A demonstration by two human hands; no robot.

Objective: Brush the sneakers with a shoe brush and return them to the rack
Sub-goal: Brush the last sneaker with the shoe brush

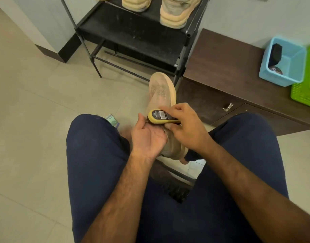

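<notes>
1. Dark navy trousers (91, 155) of plain, smooth cloth cover both thighs and knees.
2. Both forearms (115, 190) are bare, with dark hair along them.
3. The left hand (149, 137) and right hand (187, 130) are bare too.

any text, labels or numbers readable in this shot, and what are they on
Nothing can be read.
Shoe brush in the right hand: black label with a barcode and white print, too blurred to read.
Small packet on the floor: print too small to read.
Tin in the blue bin: lid marking too blurred to read.
</notes>
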